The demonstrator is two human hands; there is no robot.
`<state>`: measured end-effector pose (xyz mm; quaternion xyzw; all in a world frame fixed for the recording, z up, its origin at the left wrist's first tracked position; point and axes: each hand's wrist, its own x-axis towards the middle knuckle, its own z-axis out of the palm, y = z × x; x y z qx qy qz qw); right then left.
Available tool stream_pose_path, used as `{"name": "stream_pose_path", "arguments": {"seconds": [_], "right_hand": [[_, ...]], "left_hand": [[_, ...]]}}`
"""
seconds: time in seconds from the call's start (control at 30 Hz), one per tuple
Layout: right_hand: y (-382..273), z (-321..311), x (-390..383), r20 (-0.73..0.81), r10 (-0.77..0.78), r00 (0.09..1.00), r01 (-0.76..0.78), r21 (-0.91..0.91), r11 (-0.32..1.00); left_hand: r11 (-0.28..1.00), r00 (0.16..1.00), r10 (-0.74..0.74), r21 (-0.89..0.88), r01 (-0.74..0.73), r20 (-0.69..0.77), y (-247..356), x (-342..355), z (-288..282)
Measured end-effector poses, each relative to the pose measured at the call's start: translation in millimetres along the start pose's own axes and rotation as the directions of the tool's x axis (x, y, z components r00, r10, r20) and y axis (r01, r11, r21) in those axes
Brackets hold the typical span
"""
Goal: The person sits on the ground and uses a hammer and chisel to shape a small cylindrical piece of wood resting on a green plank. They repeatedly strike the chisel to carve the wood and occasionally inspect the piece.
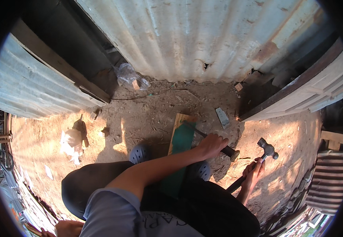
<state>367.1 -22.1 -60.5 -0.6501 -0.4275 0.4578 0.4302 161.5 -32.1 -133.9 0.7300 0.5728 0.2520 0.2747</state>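
My left hand (213, 145) is closed around the dark handle of a chisel (230, 151). The chisel's thin blade runs to the upper left over a wooden board (182, 138), whose face is painted green and whose edge shows bare wood. Whether the tip touches the board I cannot tell. To the right, my right hand (253, 173) grips the dark shaft of a ball-peen hammer (267, 149). The hammer's head is raised, apart from the chisel's butt. The board lies between my legs, its near end reaching my lap, with a clog (140, 153) beside it.
A corrugated metal sheet (203, 39) stands ahead, with a pale door panel (305, 93) at the right. On the dirt ground lie a flat grey piece (222, 117), a whitish crumpled bag (72, 143) and clear plastic (130, 77). Another person's hand (68, 228) shows at lower left.
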Motion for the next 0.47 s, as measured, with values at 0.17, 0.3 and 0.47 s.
{"name": "stream_pose_path", "arguments": {"seconds": [0.17,0.3,0.47], "right_hand": [[3.5,0.2,-1.5,0.062,-0.028,0.998,0.030,-0.027,0.999],[7.1,-0.6,0.6,0.024,-0.010,1.000,0.012,-0.063,0.998],[4.6,0.0,-1.1,0.027,-0.010,1.000,0.011,-0.068,0.998]], "left_hand": [[0.999,0.999,0.039,0.014,-0.039,-0.009,-1.0,-5.0,5.9],[0.999,0.999,0.038,0.037,-0.038,0.011,-1.1,-5.8,8.1],[0.995,0.998,0.002,0.101,-0.009,0.067,0.8,-7.5,4.1]]}}
